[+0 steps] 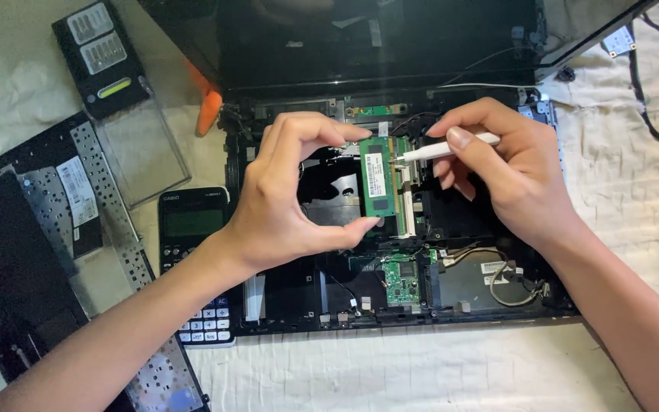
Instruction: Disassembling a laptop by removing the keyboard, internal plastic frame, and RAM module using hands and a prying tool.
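A: Count, please.

B: One opened laptop base (pixel 390 297), lid still attached and tilted back at the top. One green memory module (pixel 376 178) standing in its slot near the middle of the base. One smaller green circuit card (pixel 401 279) lower down. Two hands, both the wearer's.

A: Hands?

B: Left hand (pixel 284 198) is pinched on the memory module, index fingertip at its top end, thumb at its bottom end. Right hand (pixel 505 172) is closed around a white pen-shaped tool (pixel 445 149), tip resting at the module's right edge by the slot.

A: Surface, room?

B: Everything lies on a crumpled white cloth (pixel 421 370); what is beneath it, desk or bed, I cannot tell. No room visible beyond it.

A: Surroundings?

B: Left of the base: one black calculator (pixel 192 229), partly under the left forearm. Further left, one detached keyboard (pixel 101 206) face down, one black cover panel (pixel 9 267), one black case of screwdriver bits (pixel 101 57) with its clear lid open. One orange tool handle (pixel 207 107) at the base's upper left corner. One black cable (pixel 646 99) at the right, and one small card (pixel 619 40) at the top right.

A: Obstructions?

B: The left hand hides part of the bay left of the module; the right hand covers the base's upper right portion.
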